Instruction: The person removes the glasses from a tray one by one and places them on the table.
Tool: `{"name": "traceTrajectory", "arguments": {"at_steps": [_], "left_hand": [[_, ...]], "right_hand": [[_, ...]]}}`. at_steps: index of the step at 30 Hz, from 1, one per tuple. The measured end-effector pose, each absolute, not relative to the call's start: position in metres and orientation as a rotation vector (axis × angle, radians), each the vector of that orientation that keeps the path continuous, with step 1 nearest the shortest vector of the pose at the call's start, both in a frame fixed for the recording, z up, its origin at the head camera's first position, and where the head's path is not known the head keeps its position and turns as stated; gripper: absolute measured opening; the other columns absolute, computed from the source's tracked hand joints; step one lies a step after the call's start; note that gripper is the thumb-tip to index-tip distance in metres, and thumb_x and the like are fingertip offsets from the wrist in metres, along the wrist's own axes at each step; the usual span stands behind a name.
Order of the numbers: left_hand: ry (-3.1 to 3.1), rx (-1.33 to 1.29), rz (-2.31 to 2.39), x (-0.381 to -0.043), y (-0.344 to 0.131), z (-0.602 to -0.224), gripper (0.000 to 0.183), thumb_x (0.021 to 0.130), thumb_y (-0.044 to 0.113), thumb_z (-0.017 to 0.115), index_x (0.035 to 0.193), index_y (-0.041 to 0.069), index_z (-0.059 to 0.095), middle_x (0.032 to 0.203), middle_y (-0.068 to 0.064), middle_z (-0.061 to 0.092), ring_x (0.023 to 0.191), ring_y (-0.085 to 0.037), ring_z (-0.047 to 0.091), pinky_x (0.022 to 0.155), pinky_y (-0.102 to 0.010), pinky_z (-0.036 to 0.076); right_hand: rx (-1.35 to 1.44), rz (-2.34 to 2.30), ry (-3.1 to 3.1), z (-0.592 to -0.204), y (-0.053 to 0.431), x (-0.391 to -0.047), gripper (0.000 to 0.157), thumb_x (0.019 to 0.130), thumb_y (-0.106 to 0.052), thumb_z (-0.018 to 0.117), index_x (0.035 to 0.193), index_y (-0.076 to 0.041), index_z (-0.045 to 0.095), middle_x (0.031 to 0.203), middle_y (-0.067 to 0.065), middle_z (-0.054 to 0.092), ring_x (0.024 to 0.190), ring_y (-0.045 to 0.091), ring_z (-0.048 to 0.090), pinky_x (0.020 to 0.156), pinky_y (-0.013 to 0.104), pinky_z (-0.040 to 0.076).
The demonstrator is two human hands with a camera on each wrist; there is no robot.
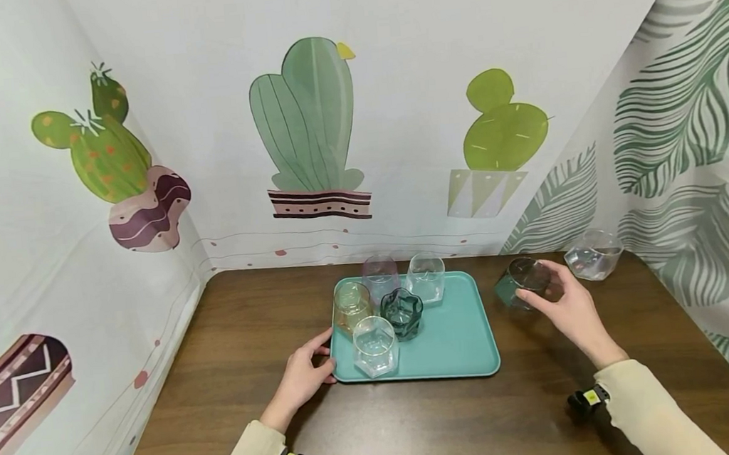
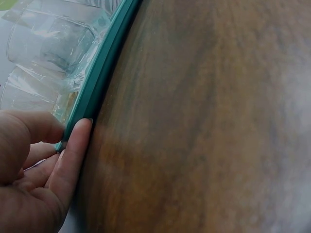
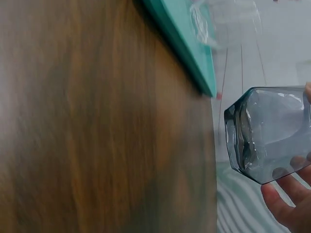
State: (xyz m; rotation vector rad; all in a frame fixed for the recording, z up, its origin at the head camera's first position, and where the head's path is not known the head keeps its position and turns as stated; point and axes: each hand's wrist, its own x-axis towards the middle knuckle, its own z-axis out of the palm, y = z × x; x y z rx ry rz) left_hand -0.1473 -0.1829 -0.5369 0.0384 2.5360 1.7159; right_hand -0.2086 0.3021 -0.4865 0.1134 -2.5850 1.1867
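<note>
My right hand (image 1: pixel 573 311) holds a smoky grey glass (image 1: pixel 516 288) right of the teal tray (image 1: pixel 456 334). In the right wrist view this glass (image 3: pixel 272 133) shows a faceted base, held off the wooden table, with fingertips along its side. At the tray's near left corner, my left hand (image 1: pixel 301 372) pinches the rim; the left wrist view shows thumb and fingers at the tray edge (image 2: pixel 99 73). On the tray's left half stand an amber glass (image 1: pixel 353 303), a dark wavy glass (image 1: pixel 403 315), a pinkish glass (image 1: pixel 379 275) and clear glasses at front (image 1: pixel 375 348) and back (image 1: pixel 427 280).
Another clear glass (image 1: pixel 594 258) stands at the table's back right corner, beyond my right hand. The brown wooden table (image 1: pixel 418 423) meets a cactus-printed cloth (image 1: pixel 408 124) at the back. Leaf-printed cloth (image 1: pixel 684 124) hangs on the right.
</note>
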Motion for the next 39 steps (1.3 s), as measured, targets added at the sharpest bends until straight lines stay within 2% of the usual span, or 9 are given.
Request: {"name": "traceTrajectory", "arguments": {"at_steps": [4,8,10,12,14,16,24,34,39], "left_hand": [[2.537,0.050,1.720,-0.148,-0.183,-0.537,0.061,0.088,-0.009,0.066,0.148,-0.001,0.056,0.111,-0.025,0.065,0.064,-0.019,0.068,0.058,-0.029,0.065],[2.534,0.054,1.723,-0.148,-0.183,-0.538,0.061,0.089,-0.009,0.066,0.148,-0.001,0.055,0.111,-0.025,0.064,0.064,-0.019,0.069,0.058,-0.029,0.065],[2.531,0.056,1.727,-0.148,-0.182,-0.538,0.061,0.089,-0.009,0.066,0.148,-0.002,0.055,0.111,-0.025,0.064,0.064,-0.019,0.069,0.058,-0.029,0.065],[2.528,0.058,1.729,-0.148,-0.182,-0.538,0.060,0.089,-0.009,0.066,0.148,-0.002,0.055,0.111,-0.025,0.064,0.064,-0.020,0.069,0.058,-0.029,0.065],[2.524,0.056,1.731,-0.148,-0.182,-0.538,0.060,0.089,-0.009,0.066,0.148,-0.002,0.055,0.111,-0.025,0.064,0.064,-0.020,0.069,0.058,-0.029,0.065],[2.523,0.053,1.731,-0.148,-0.182,-0.537,0.060,0.089,-0.009,0.066,0.148,-0.002,0.055,0.111,-0.024,0.064,0.064,-0.020,0.069,0.058,-0.029,0.065],[2.531,0.049,1.730,-0.149,-0.182,-0.537,0.061,0.089,-0.009,0.066,0.148,-0.001,0.056,0.110,-0.023,0.065,0.062,-0.019,0.068,0.057,-0.029,0.065],[2.535,0.048,1.732,-0.147,-0.181,-0.536,0.060,0.089,-0.009,0.066,0.148,-0.001,0.056,0.109,-0.023,0.065,0.061,-0.020,0.069,0.057,-0.029,0.065],[2.537,0.053,1.733,-0.147,-0.182,-0.537,0.060,0.089,-0.009,0.066,0.148,-0.002,0.056,0.109,-0.022,0.065,0.062,-0.020,0.068,0.057,-0.029,0.065]], "right_hand": [[0.059,1.183,-2.623,-0.485,0.314,-0.216,0.074,0.092,-0.031,0.081,0.149,0.001,0.046,0.136,0.030,0.058,0.116,0.042,0.061,0.077,0.002,0.040],[0.002,1.148,-2.651,-0.486,0.325,-0.225,0.079,0.093,-0.035,0.079,0.152,0.003,0.043,0.138,0.033,0.056,0.116,0.047,0.061,0.077,0.007,0.042],[-0.022,1.145,-2.662,-0.486,0.330,-0.230,0.082,0.094,-0.037,0.078,0.154,0.005,0.039,0.139,0.036,0.054,0.117,0.049,0.060,0.084,0.020,0.051],[-0.047,1.136,-2.676,-0.486,0.334,-0.233,0.085,0.095,-0.039,0.076,0.155,0.007,0.036,0.139,0.038,0.052,0.118,0.051,0.059,0.088,0.038,0.055],[-0.062,1.142,-2.683,-0.486,0.337,-0.238,0.087,0.096,-0.040,0.074,0.156,0.008,0.033,0.141,0.041,0.050,0.120,0.054,0.057,0.092,0.056,0.054],[-0.077,1.158,-2.680,-0.487,0.340,-0.242,0.088,0.097,-0.040,0.073,0.157,0.009,0.031,0.141,0.041,0.048,0.122,0.055,0.055,0.096,0.065,0.051],[-0.113,1.129,-2.687,-0.494,0.351,-0.257,0.089,0.099,-0.043,0.070,0.158,0.010,0.028,0.142,0.042,0.047,0.121,0.056,0.053,0.096,0.069,0.048],[-0.104,1.023,-2.660,-0.496,0.356,-0.268,0.074,0.097,-0.036,0.073,0.145,0.013,0.044,0.127,0.041,0.059,0.109,0.055,0.061,0.096,0.069,0.046],[-0.086,0.980,-2.660,-0.495,0.357,-0.273,0.072,0.097,-0.036,0.073,0.141,0.015,0.046,0.126,0.041,0.056,0.113,0.056,0.055,0.098,0.071,0.043]]}}
